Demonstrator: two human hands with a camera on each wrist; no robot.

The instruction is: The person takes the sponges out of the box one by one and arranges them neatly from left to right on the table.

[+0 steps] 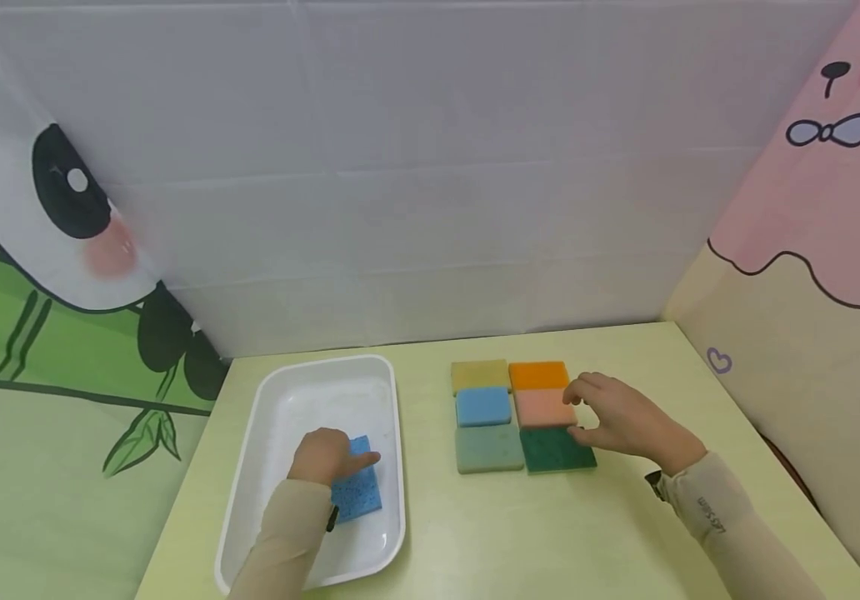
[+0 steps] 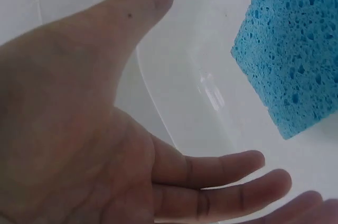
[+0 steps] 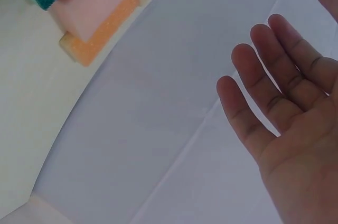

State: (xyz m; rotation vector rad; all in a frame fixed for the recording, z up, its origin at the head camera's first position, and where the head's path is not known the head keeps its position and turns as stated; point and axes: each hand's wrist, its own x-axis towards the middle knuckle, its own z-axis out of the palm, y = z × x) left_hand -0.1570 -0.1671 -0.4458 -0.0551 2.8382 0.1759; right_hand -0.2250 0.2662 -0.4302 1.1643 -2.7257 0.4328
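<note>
In the head view a blue porous sponge (image 1: pixel 361 492) lies in a white tray (image 1: pixel 398 433). My left hand (image 1: pixel 322 457) hovers over the tray and hides part of that sponge. Seen from the left wrist, the thumb is spread and the fingers extend, apart from the blue sponge (image 2: pixel 296 49). My right hand (image 1: pixel 617 421) is at the right side of the sponge group, loosely bent and holding nothing. Nearest to it are a pink sponge (image 1: pixel 544 408) and a dark green sponge (image 1: pixel 556 451). In the right wrist view the right hand (image 3: pixel 296 108) has its fingers extended.
Beside these lie an orange sponge (image 1: pixel 539 375), a yellowish sponge (image 1: pixel 479 375), a smooth blue sponge (image 1: pixel 483 407) and a pale green sponge (image 1: pixel 488 450), packed in two columns. The pale yellow table (image 1: pixel 460 533) meets a white wall covering (image 1: pixel 430 208) at the back.
</note>
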